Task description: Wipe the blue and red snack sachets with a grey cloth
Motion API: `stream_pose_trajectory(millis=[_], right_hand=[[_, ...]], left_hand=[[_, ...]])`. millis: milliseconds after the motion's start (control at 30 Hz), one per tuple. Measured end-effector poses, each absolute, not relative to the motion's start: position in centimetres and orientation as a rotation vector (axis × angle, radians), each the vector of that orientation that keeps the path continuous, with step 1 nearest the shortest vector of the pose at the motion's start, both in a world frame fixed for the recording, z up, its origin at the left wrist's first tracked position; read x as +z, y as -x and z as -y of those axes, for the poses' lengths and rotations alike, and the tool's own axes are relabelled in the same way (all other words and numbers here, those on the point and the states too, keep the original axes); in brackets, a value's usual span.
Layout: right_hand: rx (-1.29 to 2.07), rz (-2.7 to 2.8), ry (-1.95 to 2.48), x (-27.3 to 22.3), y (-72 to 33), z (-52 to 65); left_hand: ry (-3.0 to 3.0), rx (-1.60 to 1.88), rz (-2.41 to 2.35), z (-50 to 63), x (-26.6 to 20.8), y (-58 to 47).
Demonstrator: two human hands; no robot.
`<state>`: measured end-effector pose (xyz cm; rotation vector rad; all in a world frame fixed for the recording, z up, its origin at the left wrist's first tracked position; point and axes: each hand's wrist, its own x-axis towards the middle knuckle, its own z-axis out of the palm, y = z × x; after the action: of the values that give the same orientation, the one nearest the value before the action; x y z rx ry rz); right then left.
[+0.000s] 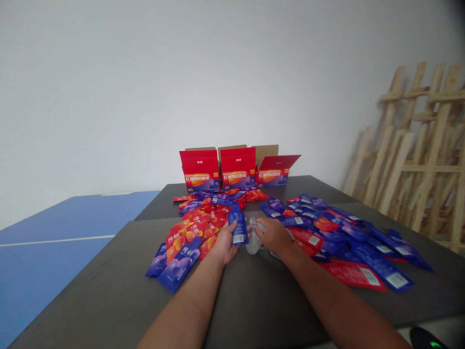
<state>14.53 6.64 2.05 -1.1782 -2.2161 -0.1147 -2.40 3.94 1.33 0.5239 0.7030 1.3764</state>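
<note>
My left hand (225, 245) is closed around the edge of a blue pouch (238, 227), whose barcode side faces me. Just to its right, my right hand (273, 234) grips a crumpled grey cloth (255, 241), close beside the pouch; whether the two touch I cannot tell. Left of my hands lies a spread of orange-red pouches (196, 228), with a blue-purple pouch (179, 265) at its near end. A larger heap of mixed blue and red pouches (334, 230) fills the table's right side, partly behind my right forearm.
Three open red cartons (238, 169) stand in a row at the back, before a white wall. More pouches (225, 198) lie in front of them. A blue table (90, 213) adjoins the dark table (119, 286) on the left. Wooden easels (414, 165) lean at the right.
</note>
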Motion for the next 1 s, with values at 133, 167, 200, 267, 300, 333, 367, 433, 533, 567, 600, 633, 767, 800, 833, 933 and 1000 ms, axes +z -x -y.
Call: stream_pose_trajectory(millis=[133, 167, 200, 267, 300, 333, 367, 433, 533, 567, 600, 633, 767, 800, 833, 933, 1000], right_hand=[[-0.06, 2.402, 0.918, 1.7, -13.6, -5.5], [-0.051, 2.45, 0.869, 1.6, -13.4, -5.2], [-0.051, 2.495, 0.83, 1.5, -13.2, -5.0], [-0.08, 2.554, 0.791, 1.5, -12.9, -4.7], [-0.102, 2.565, 0.786, 1.4, -12.8, -4.6], [-0.12, 2.563, 0.791, 1.4, -12.7, -4.6], [-0.13, 2.547, 0.806, 1.4, -12.7, -4.6], [-0.127, 2.486, 0.859, 1.3, -12.7, -4.8], [-0.103, 2.383, 0.943, 1.2, -12.9, -5.1], [-0.094, 2.35, 0.97, 1.2, -12.9, -5.2], [-0.085, 2.32, 0.996, 1.2, -12.9, -5.3], [-0.076, 2.293, 1.022, 1.1, -13.0, -5.5], [-0.026, 2.193, 1.141, 1.1, -13.3, -6.0], [0.0, 2.16, 1.165, 1.1, -13.4, -6.1], [0.032, 2.124, 1.184, 1.1, -13.5, -6.3], [0.132, 2.013, 1.227, 1.2, -13.9, -6.8], [0.166, 1.936, 1.266, 1.3, -14.2, -7.1]], left_hand=[[-0.383, 1.359, -0.697, -4.1, 1.7, 2.8], [-0.376, 1.323, -0.696, -4.0, 1.8, 2.8], [-0.379, 1.288, -0.695, -3.9, 1.8, 2.9], [-0.398, 1.228, -0.688, -3.7, 1.7, 2.8], [-0.407, 1.207, -0.685, -3.6, 1.6, 2.8], [-0.418, 1.187, -0.68, -3.5, 1.6, 2.7], [-0.43, 1.167, -0.672, -3.5, 1.5, 2.6], [-0.46, 1.127, -0.651, -3.4, 1.3, 2.4], [-0.522, 1.06, -0.62, -3.3, 1.2, 2.2], [-0.547, 1.046, -0.618, -3.2, 1.1, 2.1], [-0.573, 1.039, -0.624, -3.2, 1.1, 2.0], [-0.599, 1.039, -0.637, -3.1, 1.0, 1.9], [-0.718, 1.088, -0.712, -2.7, 1.1, 1.7], [-0.754, 1.095, -0.714, -2.6, 1.1, 1.7], [-0.792, 1.097, -0.706, -2.6, 1.1, 1.7], [-0.896, 1.075, -0.657, -2.5, 1.2, 1.8], [-0.919, 1.062, -0.647, -2.5, 1.1, 1.9]])
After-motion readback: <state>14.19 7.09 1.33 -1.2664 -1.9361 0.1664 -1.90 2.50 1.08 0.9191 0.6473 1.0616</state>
